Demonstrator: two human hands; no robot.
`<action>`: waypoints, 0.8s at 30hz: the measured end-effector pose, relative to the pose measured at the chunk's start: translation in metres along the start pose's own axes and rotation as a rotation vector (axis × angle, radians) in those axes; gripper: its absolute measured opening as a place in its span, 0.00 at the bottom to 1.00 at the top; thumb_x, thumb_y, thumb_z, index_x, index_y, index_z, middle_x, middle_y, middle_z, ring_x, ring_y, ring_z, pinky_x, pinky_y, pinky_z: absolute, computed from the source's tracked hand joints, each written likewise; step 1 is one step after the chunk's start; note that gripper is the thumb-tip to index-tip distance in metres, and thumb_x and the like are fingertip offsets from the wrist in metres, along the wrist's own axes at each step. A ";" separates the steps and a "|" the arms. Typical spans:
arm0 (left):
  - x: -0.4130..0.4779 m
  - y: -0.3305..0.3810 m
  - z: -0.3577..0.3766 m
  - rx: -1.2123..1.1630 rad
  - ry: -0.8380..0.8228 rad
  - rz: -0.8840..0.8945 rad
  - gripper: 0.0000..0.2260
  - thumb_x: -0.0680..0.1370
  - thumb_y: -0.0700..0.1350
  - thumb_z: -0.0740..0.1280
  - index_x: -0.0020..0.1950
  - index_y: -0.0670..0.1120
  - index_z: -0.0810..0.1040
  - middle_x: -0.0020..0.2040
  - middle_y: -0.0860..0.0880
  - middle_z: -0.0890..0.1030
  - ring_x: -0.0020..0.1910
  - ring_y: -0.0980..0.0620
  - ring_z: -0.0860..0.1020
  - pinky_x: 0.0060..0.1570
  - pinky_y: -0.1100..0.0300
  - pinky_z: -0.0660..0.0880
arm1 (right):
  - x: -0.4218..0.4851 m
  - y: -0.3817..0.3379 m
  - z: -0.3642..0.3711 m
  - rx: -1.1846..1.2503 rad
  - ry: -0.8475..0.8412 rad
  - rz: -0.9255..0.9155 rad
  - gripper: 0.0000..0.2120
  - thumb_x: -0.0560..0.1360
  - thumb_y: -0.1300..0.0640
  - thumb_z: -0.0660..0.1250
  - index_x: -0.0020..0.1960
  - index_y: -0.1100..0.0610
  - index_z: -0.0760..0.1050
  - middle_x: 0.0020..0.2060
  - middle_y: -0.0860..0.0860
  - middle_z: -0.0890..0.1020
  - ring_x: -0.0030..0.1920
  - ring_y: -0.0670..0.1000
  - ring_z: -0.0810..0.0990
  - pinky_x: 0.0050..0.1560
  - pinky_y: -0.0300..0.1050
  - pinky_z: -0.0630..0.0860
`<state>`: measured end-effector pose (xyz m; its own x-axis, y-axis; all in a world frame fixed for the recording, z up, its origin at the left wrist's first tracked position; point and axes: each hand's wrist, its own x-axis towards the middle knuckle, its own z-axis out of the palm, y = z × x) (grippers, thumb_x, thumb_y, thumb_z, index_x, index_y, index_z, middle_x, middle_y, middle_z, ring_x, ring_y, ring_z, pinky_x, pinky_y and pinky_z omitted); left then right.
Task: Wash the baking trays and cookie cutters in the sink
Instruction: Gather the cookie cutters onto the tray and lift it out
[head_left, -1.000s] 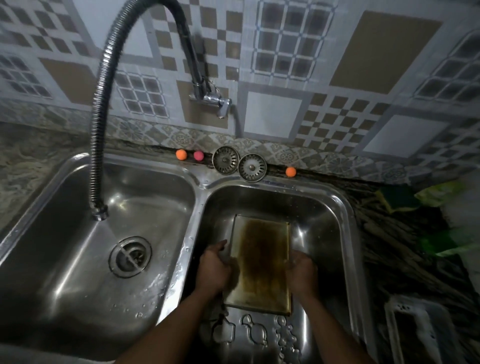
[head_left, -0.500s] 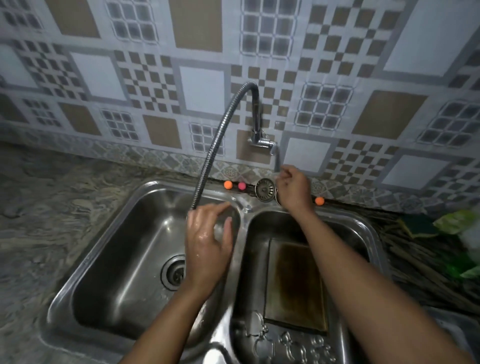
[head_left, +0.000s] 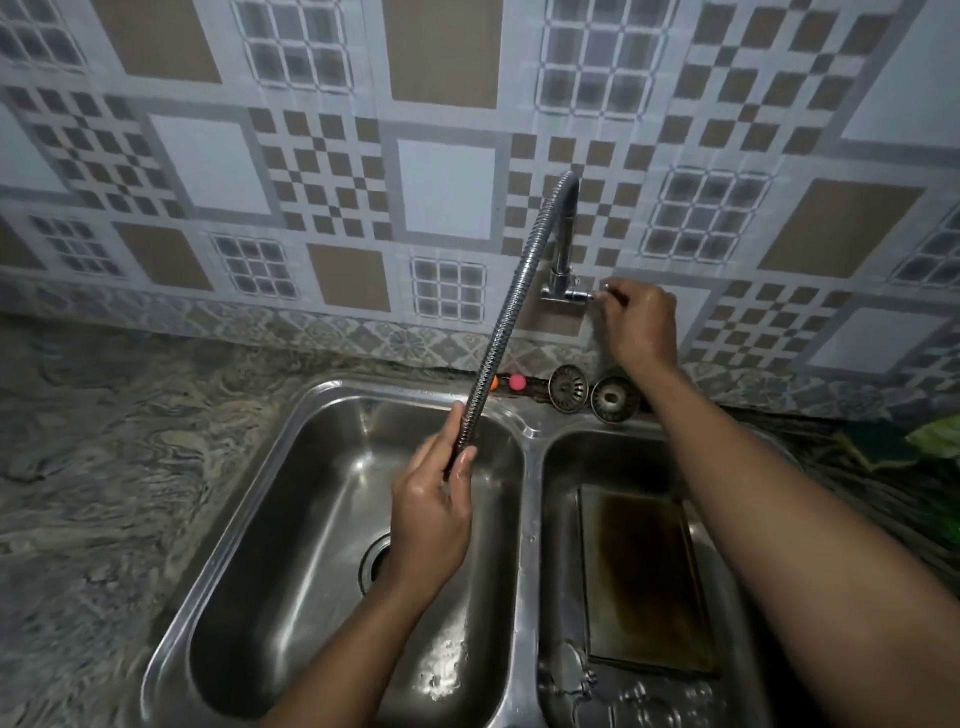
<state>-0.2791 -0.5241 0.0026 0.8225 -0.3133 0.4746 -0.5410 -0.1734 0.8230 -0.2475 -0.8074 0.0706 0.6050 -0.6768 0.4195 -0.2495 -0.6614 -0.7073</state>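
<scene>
Both hands have left the tray (head_left: 641, 577), which lies in the right basin with the cutters (head_left: 623, 693) near it. Now the left hand (head_left: 434, 512) is closed around the hose (head_left: 501, 332) and the right hand (head_left: 641, 327) pinches the tap handle (head_left: 597, 296). I think water comes next.

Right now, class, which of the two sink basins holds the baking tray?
The right basin holds the stained baking tray, lying flat on its floor. The left basin shows only its drain, with the left hand gripping the faucet hose above it.
</scene>
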 end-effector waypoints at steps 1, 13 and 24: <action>0.000 -0.001 0.001 -0.014 0.000 0.001 0.23 0.79 0.36 0.66 0.74 0.46 0.69 0.48 0.48 0.80 0.45 0.55 0.79 0.49 0.72 0.72 | 0.006 -0.002 0.001 -0.007 0.002 0.016 0.09 0.78 0.60 0.66 0.54 0.63 0.82 0.47 0.56 0.85 0.43 0.51 0.81 0.42 0.36 0.75; 0.000 -0.007 0.009 -0.045 0.018 0.033 0.22 0.78 0.35 0.68 0.72 0.43 0.72 0.51 0.51 0.81 0.50 0.64 0.77 0.53 0.71 0.73 | 0.036 -0.001 0.016 0.087 0.028 0.285 0.09 0.74 0.51 0.71 0.44 0.57 0.83 0.36 0.51 0.84 0.34 0.50 0.84 0.41 0.54 0.83; -0.073 0.019 0.043 0.243 0.004 0.114 0.23 0.75 0.47 0.70 0.70 0.49 0.72 0.69 0.46 0.70 0.69 0.43 0.67 0.71 0.47 0.62 | -0.118 0.055 -0.049 0.000 -0.099 0.302 0.09 0.75 0.57 0.69 0.52 0.60 0.82 0.42 0.56 0.85 0.42 0.50 0.81 0.43 0.39 0.74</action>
<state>-0.3567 -0.5447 -0.0294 0.7544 -0.3400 0.5615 -0.6559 -0.3563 0.6655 -0.3693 -0.7799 0.0104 0.5740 -0.8080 0.1328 -0.4294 -0.4350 -0.7914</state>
